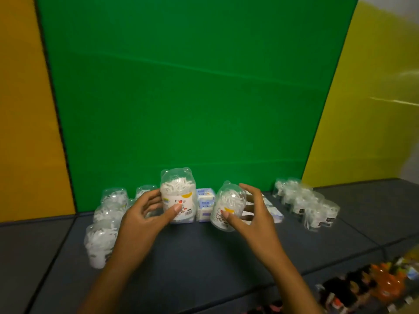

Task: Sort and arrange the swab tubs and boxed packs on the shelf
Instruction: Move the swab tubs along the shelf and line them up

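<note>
Dark grey shelf point(204, 257) carries clear swab tubs point(306, 202); boxed packs point(205, 206) between them.

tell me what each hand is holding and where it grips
The left hand grips an upright clear plastic swab tub by its labelled side wall. The right hand holds a tilted clear plastic swab tub round its lower body.

Upright swab tub point(178, 196); tilted tub point(227, 206); boxed packs point(205, 203) between, seemingly stacked.

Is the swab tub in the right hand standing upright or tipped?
Tipped: the tub in the right hand leans left, its domed lid off vertical.
</note>
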